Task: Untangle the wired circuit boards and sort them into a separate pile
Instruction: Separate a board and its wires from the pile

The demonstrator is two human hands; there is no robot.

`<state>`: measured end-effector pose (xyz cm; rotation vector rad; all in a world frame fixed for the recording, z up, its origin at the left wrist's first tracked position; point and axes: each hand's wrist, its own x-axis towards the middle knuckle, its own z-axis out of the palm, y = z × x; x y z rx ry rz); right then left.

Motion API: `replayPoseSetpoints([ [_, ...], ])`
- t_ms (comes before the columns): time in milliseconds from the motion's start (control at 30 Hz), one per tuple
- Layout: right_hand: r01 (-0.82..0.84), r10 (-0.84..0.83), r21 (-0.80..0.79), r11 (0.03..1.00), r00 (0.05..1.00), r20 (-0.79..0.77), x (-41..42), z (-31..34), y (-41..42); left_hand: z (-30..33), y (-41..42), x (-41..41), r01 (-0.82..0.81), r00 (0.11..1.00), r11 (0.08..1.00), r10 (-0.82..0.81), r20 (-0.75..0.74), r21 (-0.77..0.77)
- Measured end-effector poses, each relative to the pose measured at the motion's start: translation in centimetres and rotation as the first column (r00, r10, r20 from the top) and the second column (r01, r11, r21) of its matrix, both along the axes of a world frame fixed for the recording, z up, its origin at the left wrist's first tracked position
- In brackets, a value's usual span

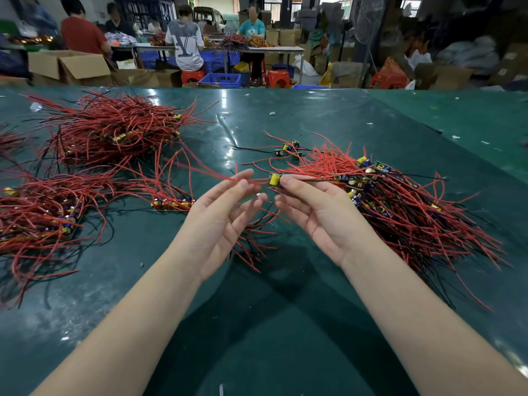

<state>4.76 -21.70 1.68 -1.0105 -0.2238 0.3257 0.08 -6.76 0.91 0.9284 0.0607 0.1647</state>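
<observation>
Two bare forearms reach out over a dark green, glossy surface (285, 324) that is scuffed and flecked with small white scraps. The left hand (220, 215) is held palm up above it, fingers loosely spread and nearly straight, with a red wire (200, 171) running across its fingertips. The right hand (311, 207), also palm up, pinches a small board (275, 179) with a yellow part between thumb and fingers; that wire leads from the board toward the left hand.

Under and between the hands lies a loose spray of red and black wires (254, 241). Just right of the right hand sits a thick pile (400, 207) of boards with red leads. To the left lie a low heap (43, 215) near the edge and a small cluster (171, 202) beside the left hand. Farther back are a few boards (290, 148) apart from the rest, and a big mound (114, 130) at far left.

Beyond the surface's far edge is a cluttered workshop: people (185, 44) seated at tables, red stools (278, 78), blue crates (221, 80), open cardboard boxes (71, 67) and stacked cartons on the right.
</observation>
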Motion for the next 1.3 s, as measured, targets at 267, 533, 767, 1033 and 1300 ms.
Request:
replayPoseSetpoints([
  [267,0.056,-0.053,-0.063,0.996,0.998,0.037,0.0,0.3,-0.2,0.3,0.1,0.1,-0.135,0.991,0.991,0.135,0.004,0.009],
  [533,0.017,-0.015,-0.068,0.998,1.000,0.024,-0.1,0.3,-0.2,-0.1,0.6,0.5,-0.173,0.984,0.984,0.172,-0.047,-0.034],
  [767,0.008,-0.004,-0.101,0.995,0.999,0.038,-0.4,0.6,-0.3,-0.2,1.0,0.6,-0.217,0.976,0.972,0.214,-0.039,-0.089],
  [1033,-0.021,0.032,-0.111,0.994,0.995,0.096,-0.6,0.8,-0.1,-0.1,2.1,0.9,-0.352,0.933,0.925,0.334,-0.133,-0.146],
  [1300,-0.008,0.016,-0.091,0.996,0.996,0.085,-0.5,0.6,-0.2,0.1,2.2,0.8,-0.378,0.916,0.910,0.339,-0.215,-0.173],
])
